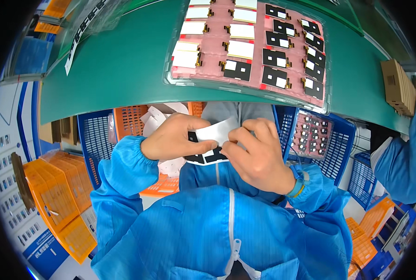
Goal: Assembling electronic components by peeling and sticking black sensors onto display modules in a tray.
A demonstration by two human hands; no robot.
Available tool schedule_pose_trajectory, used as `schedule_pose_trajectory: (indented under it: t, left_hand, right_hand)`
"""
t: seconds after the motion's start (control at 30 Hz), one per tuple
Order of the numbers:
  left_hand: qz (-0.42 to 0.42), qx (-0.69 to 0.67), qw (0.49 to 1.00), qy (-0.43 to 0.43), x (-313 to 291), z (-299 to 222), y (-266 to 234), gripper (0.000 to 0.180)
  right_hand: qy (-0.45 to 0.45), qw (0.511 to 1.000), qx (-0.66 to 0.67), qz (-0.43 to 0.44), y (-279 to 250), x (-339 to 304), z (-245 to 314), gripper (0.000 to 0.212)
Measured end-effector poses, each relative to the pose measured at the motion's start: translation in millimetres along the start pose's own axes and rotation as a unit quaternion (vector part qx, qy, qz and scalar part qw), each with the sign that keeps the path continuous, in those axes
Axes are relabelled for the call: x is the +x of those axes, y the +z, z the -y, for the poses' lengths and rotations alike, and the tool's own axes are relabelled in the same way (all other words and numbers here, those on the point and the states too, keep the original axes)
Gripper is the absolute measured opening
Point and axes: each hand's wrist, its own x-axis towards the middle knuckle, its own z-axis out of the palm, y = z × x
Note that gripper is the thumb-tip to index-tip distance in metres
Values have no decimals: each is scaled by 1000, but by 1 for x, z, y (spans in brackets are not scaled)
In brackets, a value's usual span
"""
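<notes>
Several orange mesh crates point(49, 191): grouped at lower left, before a white wall panel point(5, 163) with rows of small pictures.
Left blue basket point(96, 140): below the table's near edge, beside an orange basket point(129, 122) containing pale sheets point(154, 122).
Green tabletop point(114, 79): spans the area beyond the hands; its near edge bows.
Left hand point(173, 137): bare, blue sleeve cuffed at the wrist; thumb on top of the workpiece, fingers behind, clamped on its left part.
Black-and-white workpiece point(196, 157): a flat, thin piece between the two hands, in front of the torso, clear of the tabletop; partly covered by fingers.
White film point(219, 129): curved, standing above the workpiece; whether it is attached cannot be told.
Clear tray point(208, 83): on the tabletop, pink-lined; mostly white-faced flat pieces in the two left columns, black ones with white squares in the two right columns.
Right hand point(259, 154): bare, band point(297, 187) at the wrist; thumb and forefinger together, pinching the film's right end; any grip on the workpiece cannot be told.
Right blue basket point(341, 149): contains a pink tray point(310, 128) of small dark pieces.
Cardboard boxes point(397, 91): standing in a row at the tabletop's right end.
Co-worker's sleeve point(401, 163): blue, at far right.
</notes>
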Motion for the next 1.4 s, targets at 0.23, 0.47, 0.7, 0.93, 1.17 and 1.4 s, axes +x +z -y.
schedule_pose_trajectory:
  t: [0.23,0.47,0.7,0.93,1.17,1.4]
  left_hand:
    - [-11,-68,997,-36,6,26,5,30]
    - [29,185,978,94,-19,-2,-34,20]
    - [58,320,911,255,-21,-71,-87,25]
    - [-43,428,830,355,-1,-88,-94,17]
    - [-49,419,839,344,69,-31,-108,27]
    - [-174,404,829,346,99,-5,-98,42]
  right_hand:
    - [-71,995,-58,29,-11,-2,23,22]
    - [132,978,160,33,-79,47,-29,16]
    - [368,874,314,-43,-92,106,-106,12]
    - [358,893,273,17,-64,120,-133,11]
    - [309,929,201,43,-48,119,-152,14]
    - [321,927,188,41,-45,117,-146,14]
